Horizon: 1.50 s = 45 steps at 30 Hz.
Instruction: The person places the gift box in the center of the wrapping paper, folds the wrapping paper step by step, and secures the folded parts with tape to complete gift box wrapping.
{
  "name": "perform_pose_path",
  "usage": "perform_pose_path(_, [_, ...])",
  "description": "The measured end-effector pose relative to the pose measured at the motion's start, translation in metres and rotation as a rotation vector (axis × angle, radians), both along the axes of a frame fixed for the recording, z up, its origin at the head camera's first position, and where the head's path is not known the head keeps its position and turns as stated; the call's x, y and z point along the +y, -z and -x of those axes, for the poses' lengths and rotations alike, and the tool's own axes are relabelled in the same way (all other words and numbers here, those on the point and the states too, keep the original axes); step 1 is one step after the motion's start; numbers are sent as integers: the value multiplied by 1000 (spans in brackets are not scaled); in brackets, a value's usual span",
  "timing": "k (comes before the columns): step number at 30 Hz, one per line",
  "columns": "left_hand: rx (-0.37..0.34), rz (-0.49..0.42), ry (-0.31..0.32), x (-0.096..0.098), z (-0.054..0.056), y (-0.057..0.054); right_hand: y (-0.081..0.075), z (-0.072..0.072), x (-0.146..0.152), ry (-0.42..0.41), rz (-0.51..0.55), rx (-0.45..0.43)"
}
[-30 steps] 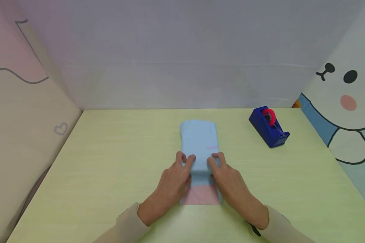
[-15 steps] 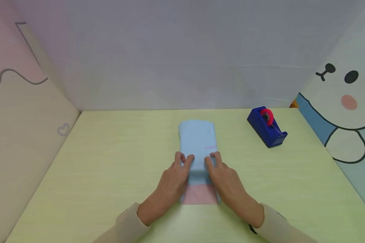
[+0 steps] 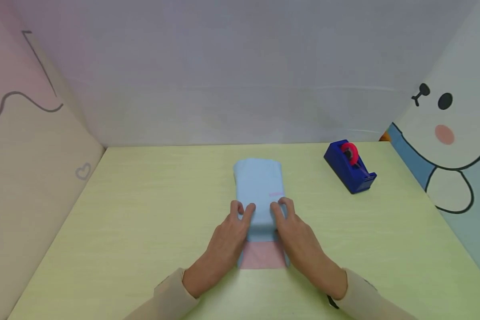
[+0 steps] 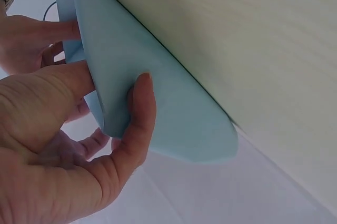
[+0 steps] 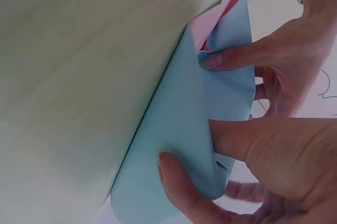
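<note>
A light blue wrap [image 3: 259, 180] of paper or cloth, folded long and narrow, lies on the table in the middle of the head view. Its near end shows a pink inner side [image 3: 262, 256], and a small pink mark sits near its right edge. My left hand [image 3: 228, 238] pinches the left edge. Opposite it, my right hand [image 3: 300, 235] pinches the right edge. Both wrist views show the index finger [image 4: 141, 108] pressed on the outer side, with another digit behind the fold. Whether anything lies inside the wrap is hidden.
A dark blue tape dispenser [image 3: 350, 168] with a red roll stands at the back right of the pale table [image 3: 152, 195]. A grey-white back panel [image 3: 240, 75] and printed side panels [image 3: 448, 155] border the table.
Both hands keep their pinch on the wrap and hardly move. The raised flap settles slightly toward the near end. The head view shifts a little.
</note>
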State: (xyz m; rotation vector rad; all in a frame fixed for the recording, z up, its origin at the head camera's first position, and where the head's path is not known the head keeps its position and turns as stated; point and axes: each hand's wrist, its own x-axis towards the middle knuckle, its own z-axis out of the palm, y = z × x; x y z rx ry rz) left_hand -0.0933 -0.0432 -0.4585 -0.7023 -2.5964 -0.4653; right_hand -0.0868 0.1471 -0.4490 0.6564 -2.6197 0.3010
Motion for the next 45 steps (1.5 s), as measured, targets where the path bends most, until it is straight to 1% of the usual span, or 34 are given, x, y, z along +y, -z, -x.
perform_pose_path(4, [10, -4, 5, 1, -1, 0, -2, -2, 1, 43, 43, -42])
perform_pose_path(7, [19, -8, 6, 1, -1, 0, -3, -4, 3, 88, 50, -69])
perform_pose_path(9, [25, -9, 5, 1, -1, 0, -4, -5, 3, 103, 43, -74])
perform_pose_path(12, [25, -8, 4, 1, -1, 0, -3, -8, 3, 97, 24, -88])
perform_pose_path(16, [23, -2, 3, 1, -1, -1, 0, -11, 4, 74, -6, -81])
perform_pose_path(19, [20, -2, 1, 1, -1, -2, 0, -12, 5, 71, -10, -81])
perform_pose_path(21, [17, -4, -3, 1, -1, -3, 0, -13, 6, 77, 4, -116])
perform_pose_path(24, [6, -11, -5, 2, -2, -3, -4, -14, 8, 127, 23, -219])
perform_pose_path(28, [-2, -7, -11, 3, -2, -3, -8, -14, 13, 193, -23, -337])
perform_pose_path(31, [3, 1, -18, 3, -3, -3, -9, -13, 17, 181, -24, -387])
perform_pose_path(38, [33, 9, -26, 3, -6, -6, -12, -12, 20, 130, 105, -493])
perform_pose_path(41, [36, 7, -25, 3, -7, -8, -12, -12, 20, 116, 120, -516])
perform_pose_path(45, [36, 8, -26, 3, -8, -9, -14, -13, 20, 110, 118, -522])
